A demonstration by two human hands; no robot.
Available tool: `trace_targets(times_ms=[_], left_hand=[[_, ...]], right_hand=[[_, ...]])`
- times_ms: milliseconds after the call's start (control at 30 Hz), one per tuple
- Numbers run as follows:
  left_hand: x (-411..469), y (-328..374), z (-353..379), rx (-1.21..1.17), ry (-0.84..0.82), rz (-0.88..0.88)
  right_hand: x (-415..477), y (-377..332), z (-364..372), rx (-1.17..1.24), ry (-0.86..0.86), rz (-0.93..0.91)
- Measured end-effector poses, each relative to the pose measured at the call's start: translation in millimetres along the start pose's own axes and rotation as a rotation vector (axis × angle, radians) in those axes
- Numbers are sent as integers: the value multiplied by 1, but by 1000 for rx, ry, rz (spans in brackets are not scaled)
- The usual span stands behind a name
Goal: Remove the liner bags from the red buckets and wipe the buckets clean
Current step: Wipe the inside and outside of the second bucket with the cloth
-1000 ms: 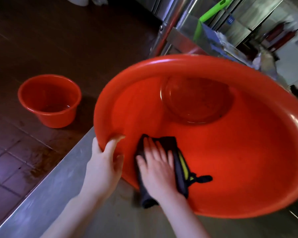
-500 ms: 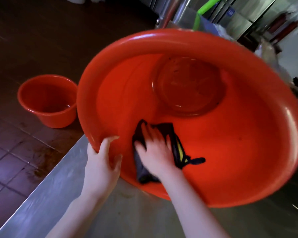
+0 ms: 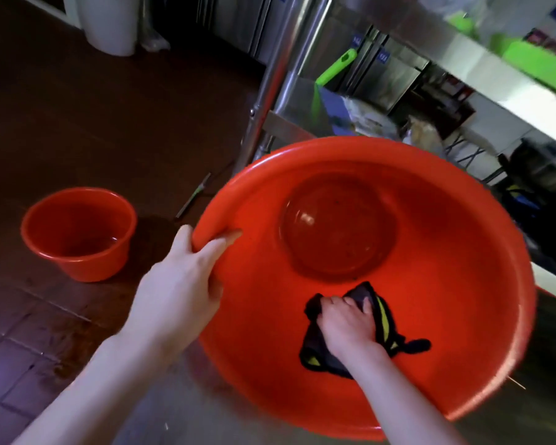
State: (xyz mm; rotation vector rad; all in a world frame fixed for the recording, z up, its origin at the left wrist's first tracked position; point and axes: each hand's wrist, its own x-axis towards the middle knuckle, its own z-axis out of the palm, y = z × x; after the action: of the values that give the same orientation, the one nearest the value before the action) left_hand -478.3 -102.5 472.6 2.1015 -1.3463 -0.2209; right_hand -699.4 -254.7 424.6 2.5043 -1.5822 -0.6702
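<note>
A large red bucket [image 3: 456, 258] lies tipped toward me on the steel counter [image 3: 180, 409], its inside and round bottom facing the camera. My left hand [image 3: 187, 281] grips its left rim, fingers curled over the edge. Inside the bucket, on the near wall, my right hand [image 3: 347, 322] presses a dark cloth with yellow trim [image 3: 382, 319] against the plastic, fingers curled over it. A second, smaller red bucket [image 3: 77, 232] stands upright on the floor at the left, with no liner visible in it.
Dark tiled floor [image 3: 77, 123] lies left of the counter edge. A steel post [image 3: 270, 85] and shelf frame rise behind the bucket, with green plastic items [image 3: 334, 67] and clutter on the shelves. A white bin [image 3: 109, 24] stands far back on the floor.
My left hand slid up the rim to a higher spot. My right hand and the cloth moved right and deeper along the inner wall. The view pulled back and up.
</note>
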Motion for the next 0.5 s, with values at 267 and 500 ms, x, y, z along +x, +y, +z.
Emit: trace_targets(times_ms=[267,500], left_hand=[[18,8,-83,218,6,134],[39,31,-99,216,27,231]], right_hand=[[-2,-24,-58,704,159,-42],[31,-14,-104,1199,529,163]])
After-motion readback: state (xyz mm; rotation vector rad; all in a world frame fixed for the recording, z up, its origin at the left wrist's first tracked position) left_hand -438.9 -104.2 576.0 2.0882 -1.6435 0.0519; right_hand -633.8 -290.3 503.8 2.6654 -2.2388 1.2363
